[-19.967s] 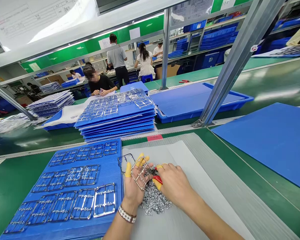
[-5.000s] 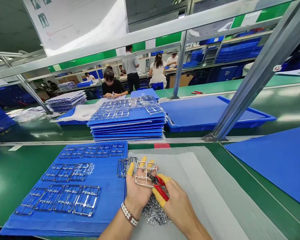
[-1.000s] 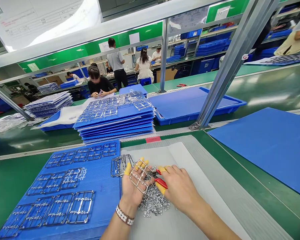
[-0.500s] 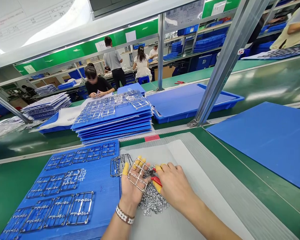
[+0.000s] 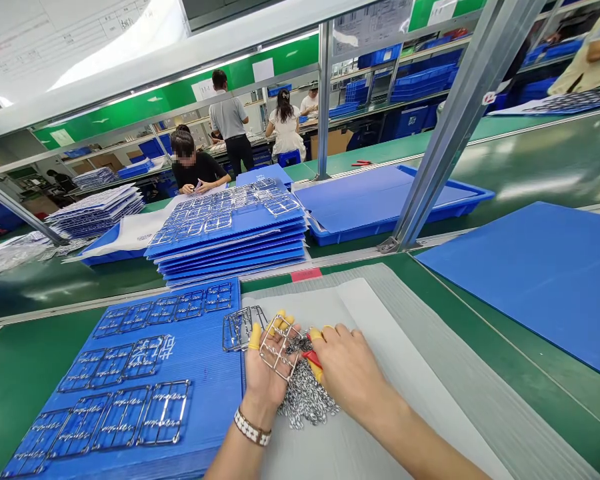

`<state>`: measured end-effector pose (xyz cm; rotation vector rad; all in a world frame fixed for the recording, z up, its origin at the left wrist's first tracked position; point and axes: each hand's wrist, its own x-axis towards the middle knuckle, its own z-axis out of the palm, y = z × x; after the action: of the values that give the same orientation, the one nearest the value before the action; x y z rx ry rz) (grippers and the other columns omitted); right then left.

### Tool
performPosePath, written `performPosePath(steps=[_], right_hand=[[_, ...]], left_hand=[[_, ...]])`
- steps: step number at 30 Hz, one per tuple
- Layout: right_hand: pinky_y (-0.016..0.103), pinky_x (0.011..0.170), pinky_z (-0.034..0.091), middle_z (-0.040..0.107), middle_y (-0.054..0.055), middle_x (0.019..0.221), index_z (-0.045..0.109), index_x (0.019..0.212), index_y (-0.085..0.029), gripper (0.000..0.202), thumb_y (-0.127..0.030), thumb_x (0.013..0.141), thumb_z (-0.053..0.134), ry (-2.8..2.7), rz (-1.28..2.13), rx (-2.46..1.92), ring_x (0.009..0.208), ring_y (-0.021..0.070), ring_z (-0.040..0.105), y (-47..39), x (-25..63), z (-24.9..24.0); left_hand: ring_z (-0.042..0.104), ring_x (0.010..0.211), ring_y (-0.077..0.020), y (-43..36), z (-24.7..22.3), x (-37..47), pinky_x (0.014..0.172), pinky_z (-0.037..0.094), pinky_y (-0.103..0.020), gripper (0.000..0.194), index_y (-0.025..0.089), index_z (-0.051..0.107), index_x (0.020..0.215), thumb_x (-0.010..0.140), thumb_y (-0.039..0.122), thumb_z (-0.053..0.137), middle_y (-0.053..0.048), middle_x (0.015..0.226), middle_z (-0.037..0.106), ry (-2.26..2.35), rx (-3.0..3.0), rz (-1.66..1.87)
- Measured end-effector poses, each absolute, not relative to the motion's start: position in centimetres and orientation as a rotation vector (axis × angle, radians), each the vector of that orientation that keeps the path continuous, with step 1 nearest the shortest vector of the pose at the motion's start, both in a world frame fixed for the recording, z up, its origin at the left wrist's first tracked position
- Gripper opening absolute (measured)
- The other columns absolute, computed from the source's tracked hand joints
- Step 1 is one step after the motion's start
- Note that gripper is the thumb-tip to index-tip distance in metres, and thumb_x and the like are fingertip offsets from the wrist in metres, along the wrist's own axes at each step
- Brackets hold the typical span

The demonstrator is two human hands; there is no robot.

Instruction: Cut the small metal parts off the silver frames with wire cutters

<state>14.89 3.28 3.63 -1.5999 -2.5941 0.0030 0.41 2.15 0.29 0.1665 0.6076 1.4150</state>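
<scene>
My left hand [image 5: 266,373], with yellow finger covers and a patterned wristband, holds a square metal wire frame [image 5: 279,348] tilted over its palm. My right hand [image 5: 347,363] is closed around red-handled pliers [image 5: 312,359], whose tips are hidden near the frame's right side. Under and between the hands lies a pile of small silver links [image 5: 307,400] on white sheeting [image 5: 375,400]. Just left of my left hand, more wire frames [image 5: 237,328] overlap the edge of a blue board [image 5: 205,373]. Rows of similar frames [image 5: 165,412] lie on that board.
Beyond the bench rail rises a stack of blue boards [image 5: 235,257] topped with frames. A blue tray [image 5: 380,227] stands beside a slanted metal post [image 5: 445,133]. Another blue board [image 5: 540,280] lies at right. A person in black [image 5: 195,170] works opposite.
The wire frame in my left hand has turned and tilted slightly. Both hands stay close together with the same grips. The whole view has shifted a little.
</scene>
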Motion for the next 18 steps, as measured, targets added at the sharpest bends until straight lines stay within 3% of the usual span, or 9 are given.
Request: performPosePath(steps=[8, 14, 18], right_hand=[[0.036, 0.066, 0.03, 0.064, 0.008, 0.084, 0.06, 0.096, -0.018, 0.018, -0.027, 0.082, 0.057, -2.566, -0.021, -1.587, 0.081, 0.0238, 0.055, 2.7, 15.2, 3.7], [0.036, 0.067, 0.028, 0.064, 0.007, 0.087, 0.06, 0.103, -0.02, 0.022, -0.027, 0.082, 0.056, -2.572, 0.051, -1.501, 0.083, 0.023, 0.054, 1.5, 14.5, 3.2], [0.035, 0.068, 0.028, 0.063, 0.007, 0.087, 0.06, 0.1, -0.021, 0.021, -0.028, 0.081, 0.056, -2.576, 0.1, -1.519, 0.084, 0.0237, 0.053, 1.5, 13.7, 2.9]], left_hand=[[0.057, 0.106, -0.0285, 2.1, 0.7, 0.1, 0.062, 0.052, -0.033, 0.044, 0.014, 0.062, 0.108, 0.087, 0.048, 0.045, -0.013, 0.113, 0.063, 0.6, 0.135, 1.446], [0.057, 0.108, -0.0281, 2.4, 0.2, -0.1, 0.073, 0.052, -0.038, 0.045, 0.016, 0.062, 0.109, 0.085, 0.05, 0.046, -0.012, 0.118, 0.061, 0.658, 0.119, 1.525], [0.056, 0.109, -0.0288, 2.4, 0.0, 0.1, 0.068, 0.052, -0.034, 0.046, 0.016, 0.063, 0.109, 0.084, 0.051, 0.046, -0.013, 0.12, 0.06, 0.68, 0.137, 1.527]])
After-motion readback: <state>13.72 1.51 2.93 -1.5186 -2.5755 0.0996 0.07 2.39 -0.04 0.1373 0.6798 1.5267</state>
